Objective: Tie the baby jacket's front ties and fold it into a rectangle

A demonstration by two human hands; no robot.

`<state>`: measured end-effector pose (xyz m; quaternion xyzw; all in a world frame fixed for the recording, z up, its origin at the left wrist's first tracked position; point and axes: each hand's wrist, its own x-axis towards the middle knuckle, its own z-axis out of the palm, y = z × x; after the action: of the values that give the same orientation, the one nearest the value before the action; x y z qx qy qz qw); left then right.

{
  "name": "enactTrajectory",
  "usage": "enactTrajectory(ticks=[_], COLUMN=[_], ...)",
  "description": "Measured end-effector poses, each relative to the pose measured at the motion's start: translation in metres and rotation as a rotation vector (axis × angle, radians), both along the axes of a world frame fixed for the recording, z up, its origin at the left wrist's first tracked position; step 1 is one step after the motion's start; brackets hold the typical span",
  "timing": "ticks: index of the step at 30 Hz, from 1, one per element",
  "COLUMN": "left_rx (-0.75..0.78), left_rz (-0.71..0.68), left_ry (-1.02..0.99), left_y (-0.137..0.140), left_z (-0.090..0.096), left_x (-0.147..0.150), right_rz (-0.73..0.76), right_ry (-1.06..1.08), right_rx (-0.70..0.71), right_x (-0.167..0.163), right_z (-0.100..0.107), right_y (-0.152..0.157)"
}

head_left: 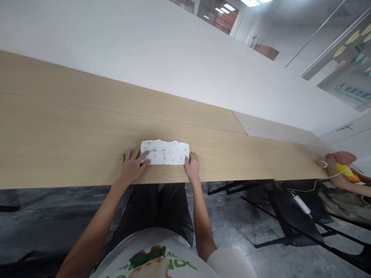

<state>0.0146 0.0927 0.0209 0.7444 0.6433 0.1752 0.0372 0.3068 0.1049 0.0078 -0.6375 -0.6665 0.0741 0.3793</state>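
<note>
A small white garment (165, 151) with a fine printed pattern lies folded into a flat, wide strip on the wooden table, near its front edge. It looks like a baby's top, with a neckline along its far side. At its left end my left hand (131, 165) rests on the tabletop, fingers spread, with the thumb and index fingertips on the cloth. My right hand (193, 166) lies by the right end; its thumb touches the garment's edge and the other fingers are stretched out on the wood. Neither hand grips the cloth.
The long wooden table (72, 143) runs left to right against a white wall (150, 54). At the far right sits another person (344, 173), near a small white roll (322, 164). Black folding chairs (292, 220) stand below, one with a white power strip (302, 204) on it.
</note>
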Motion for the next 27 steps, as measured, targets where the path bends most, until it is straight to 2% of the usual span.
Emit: enactTrajectory(ticks=[4, 7, 9, 13, 19, 27], left_rx=[-0.008, 0.029, 0.052, -0.055, -0.052, -0.072], left_rz=[0.068, 0.111, 0.076, -0.018, -0.106, -0.084], left_ry=[-0.145, -0.260, -0.295, -0.279, -0.304, -0.347], left_y=[0.012, 0.037, 0.057, 0.086, 0.088, 0.081], left_z=[0.007, 0.016, 0.019, 0.015, 0.003, 0.012], left_x=[-0.004, -0.002, 0.003, 0.012, 0.009, 0.008], right_rz=[-0.012, -0.015, 0.008, 0.071, 0.082, 0.077], right_ry=[0.062, 0.076, 0.066, 0.004, 0.035, 0.035], right_rx=[0.033, 0.030, -0.001, -0.103, -0.095, -0.075], right_x=[0.002, 0.001, -0.001, -0.008, -0.005, -0.004], right_z=[0.005, 0.011, 0.015, 0.016, 0.007, 0.002], right_y=[0.009, 0.030, 0.049, 0.075, 0.078, 0.078])
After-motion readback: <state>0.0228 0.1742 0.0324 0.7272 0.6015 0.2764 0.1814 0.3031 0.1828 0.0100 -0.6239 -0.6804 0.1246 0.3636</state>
